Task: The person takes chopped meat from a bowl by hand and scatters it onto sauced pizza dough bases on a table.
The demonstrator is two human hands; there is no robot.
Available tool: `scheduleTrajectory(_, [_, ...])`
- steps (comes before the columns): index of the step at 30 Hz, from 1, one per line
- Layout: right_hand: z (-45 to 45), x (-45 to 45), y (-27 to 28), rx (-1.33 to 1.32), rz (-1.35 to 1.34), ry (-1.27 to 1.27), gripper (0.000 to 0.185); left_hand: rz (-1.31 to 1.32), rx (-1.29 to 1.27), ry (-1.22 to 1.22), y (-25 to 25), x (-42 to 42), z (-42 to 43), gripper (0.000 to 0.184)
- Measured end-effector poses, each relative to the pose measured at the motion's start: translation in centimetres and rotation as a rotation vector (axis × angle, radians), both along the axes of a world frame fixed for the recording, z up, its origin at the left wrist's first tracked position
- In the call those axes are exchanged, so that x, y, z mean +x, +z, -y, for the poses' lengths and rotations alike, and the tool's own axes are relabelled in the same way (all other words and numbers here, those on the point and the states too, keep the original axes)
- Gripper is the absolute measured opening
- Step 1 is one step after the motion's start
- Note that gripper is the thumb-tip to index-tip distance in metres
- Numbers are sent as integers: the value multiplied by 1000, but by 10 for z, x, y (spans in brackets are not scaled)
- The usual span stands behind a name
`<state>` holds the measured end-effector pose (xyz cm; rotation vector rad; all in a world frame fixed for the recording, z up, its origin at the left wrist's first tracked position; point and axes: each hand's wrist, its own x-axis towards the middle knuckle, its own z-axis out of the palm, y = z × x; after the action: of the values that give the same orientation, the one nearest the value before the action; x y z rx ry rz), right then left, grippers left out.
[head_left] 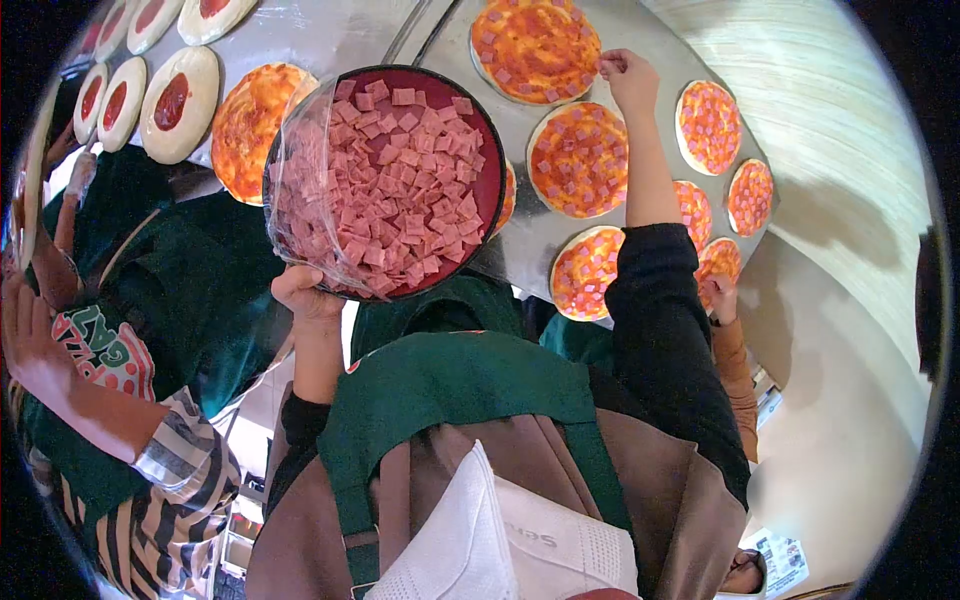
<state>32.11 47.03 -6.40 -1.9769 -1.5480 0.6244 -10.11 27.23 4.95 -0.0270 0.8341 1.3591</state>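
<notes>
My left hand [308, 292] grips the lower left rim of a round red tray [408, 84] with a dark edge. Pink ham squares [400, 190] fill much of it, and clear plastic film [300, 175] covers its left side. My right hand [628, 78], fingers pinched together, is at the right edge of the top sauced pizza [535, 50]; anything between the fingertips is too small to make out. Just below is another pizza [578, 160] with ham pieces scattered over its sauce.
Several smaller ham-topped pizzas [709, 127] lie on the right of the metal table [520, 235]. Dough rounds with sauce spots [180, 105] and a sauced pizza [258, 130] are at the left. A person in striped sleeves [185, 450] stands left; another person's hand [720, 298] touches a lower right pizza.
</notes>
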Motion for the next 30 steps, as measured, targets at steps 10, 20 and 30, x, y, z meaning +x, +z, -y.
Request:
scheduleTrajectory(10, [-17, 16, -5, -113, -101, -140, 21, 9, 16, -8, 2, 5, -2, 78])
scheduleTrajectory(20, [-29, 27, 3, -19, -683, -209, 20, -18, -11, -4, 8, 9, -7, 80])
scheduleTrajectory(30, [-46, 18, -15, -80, -135, -72, 25, -61, -35, -6, 7, 4, -5, 81])
